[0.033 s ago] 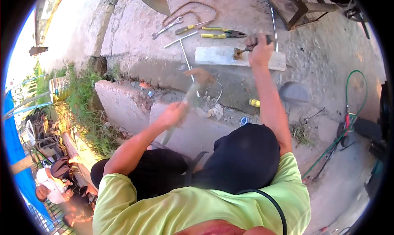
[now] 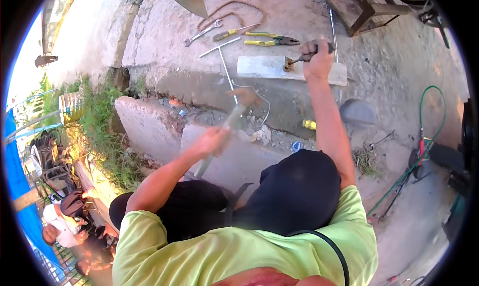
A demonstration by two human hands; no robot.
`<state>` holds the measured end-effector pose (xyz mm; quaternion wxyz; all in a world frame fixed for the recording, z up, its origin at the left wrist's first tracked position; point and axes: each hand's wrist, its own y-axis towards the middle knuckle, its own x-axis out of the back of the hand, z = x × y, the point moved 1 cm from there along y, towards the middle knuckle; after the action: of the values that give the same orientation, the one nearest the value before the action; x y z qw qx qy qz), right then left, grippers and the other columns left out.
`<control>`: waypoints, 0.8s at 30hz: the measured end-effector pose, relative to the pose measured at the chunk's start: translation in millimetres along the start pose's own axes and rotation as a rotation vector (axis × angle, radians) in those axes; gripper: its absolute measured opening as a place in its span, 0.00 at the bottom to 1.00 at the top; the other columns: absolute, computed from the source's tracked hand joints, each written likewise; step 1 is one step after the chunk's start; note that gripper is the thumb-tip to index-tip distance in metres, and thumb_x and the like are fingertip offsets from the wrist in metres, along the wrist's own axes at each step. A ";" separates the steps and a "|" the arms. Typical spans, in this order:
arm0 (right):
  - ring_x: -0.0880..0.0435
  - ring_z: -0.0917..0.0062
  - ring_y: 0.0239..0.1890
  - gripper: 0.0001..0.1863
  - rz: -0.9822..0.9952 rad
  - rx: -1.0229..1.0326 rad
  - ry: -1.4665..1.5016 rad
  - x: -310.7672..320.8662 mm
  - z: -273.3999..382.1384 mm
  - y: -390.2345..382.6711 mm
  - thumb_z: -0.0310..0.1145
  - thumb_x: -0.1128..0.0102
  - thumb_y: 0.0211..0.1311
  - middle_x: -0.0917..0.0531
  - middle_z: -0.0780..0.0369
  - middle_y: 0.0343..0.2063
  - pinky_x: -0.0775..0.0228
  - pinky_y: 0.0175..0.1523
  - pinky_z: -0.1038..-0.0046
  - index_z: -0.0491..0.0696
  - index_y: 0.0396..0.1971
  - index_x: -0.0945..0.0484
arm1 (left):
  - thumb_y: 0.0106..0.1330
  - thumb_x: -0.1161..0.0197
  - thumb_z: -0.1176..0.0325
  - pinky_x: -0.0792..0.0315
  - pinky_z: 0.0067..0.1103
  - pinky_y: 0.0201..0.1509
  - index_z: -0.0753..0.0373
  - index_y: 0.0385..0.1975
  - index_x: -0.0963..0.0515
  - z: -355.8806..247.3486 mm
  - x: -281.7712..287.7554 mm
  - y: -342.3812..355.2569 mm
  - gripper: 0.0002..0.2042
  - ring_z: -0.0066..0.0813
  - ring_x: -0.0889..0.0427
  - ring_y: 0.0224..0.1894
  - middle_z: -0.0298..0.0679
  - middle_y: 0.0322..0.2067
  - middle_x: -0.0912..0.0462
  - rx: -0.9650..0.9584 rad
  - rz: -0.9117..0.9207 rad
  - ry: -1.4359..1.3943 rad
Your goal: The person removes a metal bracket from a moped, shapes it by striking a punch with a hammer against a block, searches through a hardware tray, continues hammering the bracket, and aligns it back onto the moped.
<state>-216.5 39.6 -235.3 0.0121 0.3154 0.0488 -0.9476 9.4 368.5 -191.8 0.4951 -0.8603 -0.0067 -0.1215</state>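
Note:
My left hand (image 2: 213,142) is wrapped round the pale handle of a hammer (image 2: 233,117); its rusty head (image 2: 248,97) is smeared by motion and hangs in the air, short of the board. My right hand (image 2: 318,61) is closed on a dark-handled tool (image 2: 305,58), whose exact kind is hidden by the fingers. The shaft of that tool reaches left to a small rusty metal piece (image 2: 289,64) on a whitish wooden board (image 2: 260,67). The board lies flat on the concrete, partly behind my right wrist.
Beyond the board lie yellow-handled pliers (image 2: 272,40), a screwdriver (image 2: 229,34), a wrench (image 2: 203,33) and a T-handle wrench (image 2: 223,57). A yellow-handled tool (image 2: 309,125) lies near my right forearm. A broken slab (image 2: 148,119) edges the gap. Another person (image 2: 62,226) sits far left.
The hammer's head has shifted slightly toward the right and nearer to me. My right hand has moved a little to the right with its tool; the board stays put.

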 end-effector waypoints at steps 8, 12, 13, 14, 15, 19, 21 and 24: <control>0.35 0.79 0.22 0.20 -0.141 -0.490 0.948 0.4 17.7 -6.9 0.46 0.44 0.72 0.34 0.72 0.18 0.38 0.30 0.71 0.53 0.22 0.36 | 0.74 0.46 0.43 0.23 0.34 0.33 0.69 0.42 0.23 47.3 -7.3 22.1 0.28 0.38 0.17 0.27 0.47 0.26 0.18 -0.086 0.025 0.402; 0.34 0.78 0.22 0.20 -0.166 -0.516 0.943 -16.4 39.0 -28.4 0.47 0.44 0.72 0.33 0.70 0.18 0.36 0.31 0.71 0.53 0.22 0.36 | 0.69 0.37 0.46 0.23 0.38 0.52 0.70 0.52 0.23 -66.9 4.3 -5.1 0.29 0.48 0.14 0.47 0.57 0.42 0.15 -0.355 -0.281 0.622; 0.33 0.78 0.22 0.20 -0.168 -0.540 0.933 -25.5 46.4 -36.6 0.47 0.45 0.72 0.33 0.69 0.18 0.36 0.32 0.71 0.52 0.23 0.36 | 0.68 0.35 0.47 0.22 0.36 0.53 0.69 0.53 0.23 -86.4 7.6 -4.4 0.28 0.45 0.14 0.48 0.56 0.45 0.15 -0.511 -0.340 0.545; 0.32 0.77 0.23 0.21 -0.166 -0.569 0.925 -34.8 49.5 -44.6 0.48 0.45 0.73 0.32 0.67 0.19 0.35 0.32 0.70 0.52 0.23 0.35 | 0.66 0.33 0.49 0.22 0.35 0.51 0.69 0.54 0.23 -107.1 6.1 -6.8 0.28 0.44 0.14 0.47 0.54 0.45 0.15 -0.628 -0.368 0.385; 0.32 0.77 0.23 0.21 -0.153 -0.580 0.925 -43.2 48.8 -51.8 0.48 0.45 0.73 0.32 0.67 0.19 0.35 0.32 0.70 0.52 0.23 0.35 | 0.64 0.30 0.51 0.22 0.35 0.49 0.68 0.55 0.22 -126.0 1.9 -11.3 0.29 0.43 0.14 0.45 0.52 0.45 0.15 -0.743 -0.397 0.222; 0.31 0.74 0.28 0.23 -0.123 -0.645 0.870 -60.1 44.4 -83.2 0.50 0.46 0.73 0.32 0.65 0.22 0.33 0.37 0.68 0.49 0.24 0.37 | 0.65 0.30 0.67 0.21 0.26 0.50 0.69 0.58 0.25 -167.2 -24.6 -15.8 0.23 0.28 0.16 0.47 0.43 0.50 0.17 -0.817 -0.263 -0.060; 0.25 0.68 0.34 0.22 0.051 -0.613 0.837 -55.3 38.6 -97.4 0.52 0.43 0.71 0.25 0.60 0.26 0.27 0.44 0.62 0.47 0.28 0.28 | 0.64 0.31 0.73 0.22 0.24 0.50 0.68 0.57 0.25 -162.4 -24.8 -10.5 0.21 0.24 0.18 0.48 0.39 0.47 0.17 -0.803 -0.204 -0.039; 0.19 0.64 0.42 0.21 0.066 -0.632 0.645 -29.2 49.7 -117.5 0.51 0.40 0.69 0.19 0.58 0.34 0.24 0.52 0.57 0.46 0.34 0.22 | 0.66 0.32 0.71 0.22 0.24 0.50 0.68 0.55 0.25 -155.3 -17.7 -15.4 0.19 0.23 0.18 0.46 0.37 0.45 0.18 -0.713 -0.079 -0.172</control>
<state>-229.1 151.3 -168.2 0.1223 0.5768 0.3270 -0.7385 -41.3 245.7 -108.0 0.1569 -0.9848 -0.0389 -0.0627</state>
